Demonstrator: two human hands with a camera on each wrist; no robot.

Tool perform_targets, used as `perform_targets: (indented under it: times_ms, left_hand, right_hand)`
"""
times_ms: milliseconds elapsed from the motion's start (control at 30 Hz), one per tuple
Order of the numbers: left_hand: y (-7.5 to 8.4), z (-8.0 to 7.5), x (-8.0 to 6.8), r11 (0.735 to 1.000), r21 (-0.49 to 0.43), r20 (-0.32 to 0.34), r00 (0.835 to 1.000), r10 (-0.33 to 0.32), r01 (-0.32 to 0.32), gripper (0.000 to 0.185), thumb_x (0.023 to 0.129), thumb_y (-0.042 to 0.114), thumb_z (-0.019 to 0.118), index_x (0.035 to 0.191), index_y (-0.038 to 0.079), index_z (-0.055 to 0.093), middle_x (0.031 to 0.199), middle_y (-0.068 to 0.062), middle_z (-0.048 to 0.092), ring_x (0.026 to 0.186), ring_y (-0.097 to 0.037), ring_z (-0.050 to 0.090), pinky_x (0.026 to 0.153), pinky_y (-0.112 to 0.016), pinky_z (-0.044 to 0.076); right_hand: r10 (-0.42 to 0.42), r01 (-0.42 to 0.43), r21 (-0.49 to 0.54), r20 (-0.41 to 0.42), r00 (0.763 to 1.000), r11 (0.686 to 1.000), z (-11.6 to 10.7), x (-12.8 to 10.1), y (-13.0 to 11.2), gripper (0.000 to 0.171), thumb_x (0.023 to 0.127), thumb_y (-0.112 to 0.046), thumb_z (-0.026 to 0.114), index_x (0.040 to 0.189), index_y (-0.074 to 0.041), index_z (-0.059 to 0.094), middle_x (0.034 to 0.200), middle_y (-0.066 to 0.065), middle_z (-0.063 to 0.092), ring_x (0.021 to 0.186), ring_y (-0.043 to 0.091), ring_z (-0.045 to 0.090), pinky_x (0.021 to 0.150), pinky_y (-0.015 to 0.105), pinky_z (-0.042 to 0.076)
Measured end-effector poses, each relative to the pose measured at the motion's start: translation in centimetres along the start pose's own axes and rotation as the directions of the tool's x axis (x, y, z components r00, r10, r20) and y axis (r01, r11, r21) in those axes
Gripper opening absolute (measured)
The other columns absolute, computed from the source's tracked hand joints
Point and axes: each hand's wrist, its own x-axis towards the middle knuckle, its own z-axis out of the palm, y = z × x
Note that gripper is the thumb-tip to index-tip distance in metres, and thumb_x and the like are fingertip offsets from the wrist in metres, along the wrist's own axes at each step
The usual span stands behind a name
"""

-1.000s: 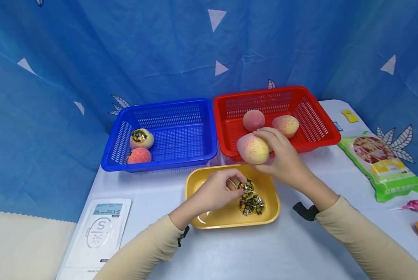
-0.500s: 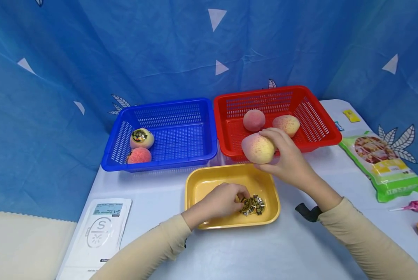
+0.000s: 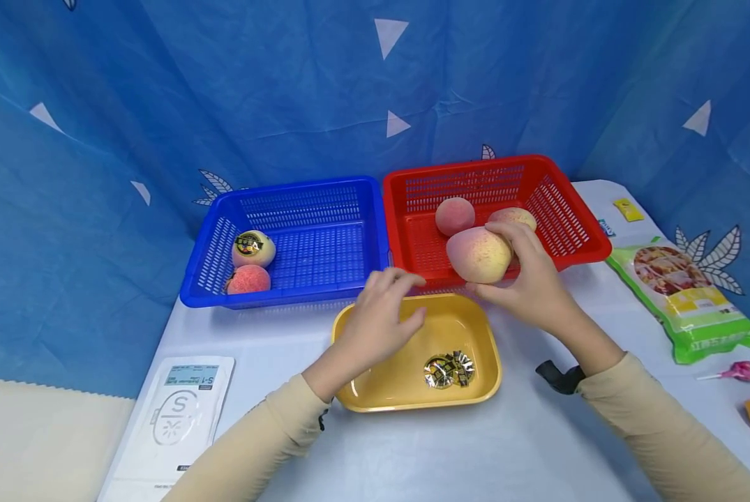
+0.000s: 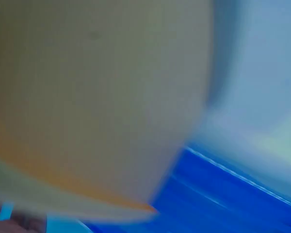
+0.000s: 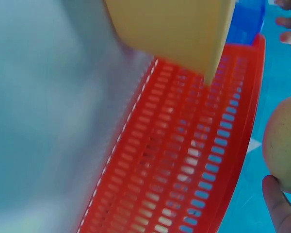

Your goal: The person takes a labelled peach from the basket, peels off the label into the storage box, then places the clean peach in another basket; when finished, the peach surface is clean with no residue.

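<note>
My right hand (image 3: 531,279) grips a pink-and-yellow peach (image 3: 478,256) between thumb and fingers, in front of the red basket (image 3: 572,263). In the right wrist view the same peach (image 5: 286,145) appears at the right edge, a fingertip against it. Over the left side of the yellow tray (image 3: 406,404), my left hand (image 3: 377,317) has its thumb apart from its loosely bent fingers, nothing visible between them. Shiny black-and-gold round stickers (image 3: 448,369) lie in the tray. Blurred yellow tray wall (image 4: 97,97) fills most of the left wrist view.
Two peaches, one pink (image 3: 455,216) and one mottled (image 3: 514,217), sit in the red basket. The blue basket (image 3: 287,298) holds a stickered peach (image 3: 253,249) and a red fruit (image 3: 249,279). A white pouch (image 3: 176,411), green snack bag (image 3: 685,296) and lollipop (image 3: 744,371) flank them.
My left hand goes down to the stickers, then rises away toward the tray's back left; fewer stickers show in the tray. My right hand shifts the peach slightly right and turns it.
</note>
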Motion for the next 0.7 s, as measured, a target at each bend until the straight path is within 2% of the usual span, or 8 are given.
perform_targets:
  times_ms: [67,100,167,267,300,367,600,700]
  left_hand:
    - [-1.0,-0.5,0.8,0.999,-0.005,-0.081,0.995,-0.051,0.051,0.042,0.091,0.029,0.068,0.130,0.015,0.061,0.132,-0.006,0.057,0.122,-0.026,0.050,0.100,-0.045,0.046]
    - [-1.6,-0.7,1.2,0.997,-0.001,-0.099,0.992,-0.082,0.083,0.046,0.091,0.030,0.068,0.133,0.014,0.059,0.137,-0.007,0.054,0.128,-0.027,0.048,0.104,-0.048,0.045]
    - [-2.5,-0.8,1.8,0.988,-0.006,-0.092,0.984,-0.151,0.151,0.053,0.093,0.035,0.066,0.141,0.014,0.053,0.148,-0.009,0.047,0.139,-0.029,0.041,0.112,-0.054,0.040]
    - [-3.5,-0.8,2.4,0.975,-0.014,-0.013,0.975,-0.221,0.221,0.064,0.097,0.042,0.060,0.152,0.016,0.041,0.160,-0.008,0.035,0.149,-0.031,0.030,0.118,-0.058,0.031]
    - [-3.8,-0.7,2.5,0.973,-0.010,0.016,0.973,-0.231,0.231,0.066,0.097,0.045,0.058,0.154,0.018,0.038,0.162,-0.007,0.031,0.151,-0.031,0.027,0.118,-0.059,0.028]
    - [-4.0,-0.5,2.9,0.973,0.001,0.051,0.971,-0.233,0.233,0.068,0.098,0.048,0.055,0.156,0.019,0.033,0.165,-0.005,0.027,0.153,-0.030,0.023,0.119,-0.059,0.026]
    - [-4.0,0.2,3.7,0.974,0.104,0.091,0.973,-0.213,0.203,0.070,0.100,0.056,0.046,0.157,0.020,0.030,0.167,-0.003,0.021,0.154,-0.027,0.020,0.119,-0.058,0.027]
    - [-3.9,0.2,3.8,0.970,0.119,0.093,0.970,-0.224,0.212,0.069,0.100,0.057,0.045,0.157,0.021,0.030,0.167,-0.001,0.020,0.154,-0.027,0.021,0.119,-0.058,0.028]
  right_hand:
    - [0.035,-0.035,0.001,-0.019,0.999,0.999,-0.3,0.3,0.5,0.089,0.065,-0.013,0.093,0.140,-0.013,0.045,0.142,0.006,0.047,0.130,0.017,0.044,0.095,0.010,0.044]
    - [0.060,-0.059,0.004,-0.025,0.998,0.998,-0.5,0.5,0.8,0.088,0.066,-0.014,0.092,0.141,-0.014,0.045,0.142,0.005,0.047,0.129,0.017,0.044,0.093,0.008,0.041]
    - [0.108,-0.108,0.017,-0.032,0.994,0.994,-0.8,1.0,1.3,0.086,0.068,-0.016,0.091,0.141,-0.013,0.044,0.141,0.007,0.047,0.127,0.019,0.045,0.095,0.020,0.047]
    - [0.185,-0.185,0.006,-0.021,0.982,0.983,-1.0,1.7,2.2,0.085,0.072,-0.021,0.089,0.142,-0.012,0.042,0.140,0.009,0.048,0.123,0.024,0.047,0.095,0.044,0.053]
    - [0.205,-0.205,0.005,-0.013,0.979,0.979,-1.0,2.0,2.6,0.085,0.073,-0.022,0.088,0.142,-0.011,0.041,0.140,0.011,0.048,0.122,0.026,0.048,0.094,0.052,0.053]
    - [0.232,-0.232,-0.004,0.007,0.973,0.973,-1.1,2.7,3.3,0.084,0.075,-0.024,0.087,0.143,-0.009,0.040,0.140,0.014,0.046,0.121,0.030,0.048,0.093,0.057,0.052]
    - [0.310,-0.305,-0.054,0.164,0.936,0.951,-1.2,4.8,5.5,0.086,0.077,-0.035,0.085,0.145,-0.010,0.038,0.141,0.016,0.047,0.119,0.037,0.052,0.094,0.058,0.052]
    - [0.319,-0.303,-0.102,0.249,0.914,0.948,-1.1,5.8,5.9,0.083,0.077,-0.038,0.085,0.143,-0.011,0.042,0.138,0.016,0.051,0.118,0.038,0.053,0.095,0.059,0.052]
